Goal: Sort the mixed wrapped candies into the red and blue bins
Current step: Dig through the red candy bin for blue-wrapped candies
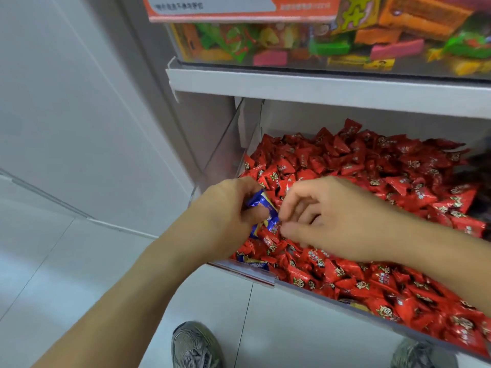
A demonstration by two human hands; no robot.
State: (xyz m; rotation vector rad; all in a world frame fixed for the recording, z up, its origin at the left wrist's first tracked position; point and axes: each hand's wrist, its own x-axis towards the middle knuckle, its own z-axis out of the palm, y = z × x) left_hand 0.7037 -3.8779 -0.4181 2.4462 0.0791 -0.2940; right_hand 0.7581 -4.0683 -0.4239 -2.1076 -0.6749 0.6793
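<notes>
A clear-walled bin (265, 274) on the lower shelf is heaped with red wrapped candies (372, 176). My left hand (225, 208) hovers over the bin's left front corner, shut on a bunch of blue wrapped candies (265, 211). My right hand (332, 216) is right beside it, fingers curled, thumb and fingertips touching the blue wrappers from the right. Another blue candy (252, 264) lies among the red ones at the bin's front edge, below my left hand. No blue bin shows in view.
Above, a white shelf (318, 86) carries a clear box of mixed colourful candies (318, 46). A white wall panel (79, 115) stands to the left. Pale floor tiles (66, 261) and my two grey shoes (196, 346) lie below the bin.
</notes>
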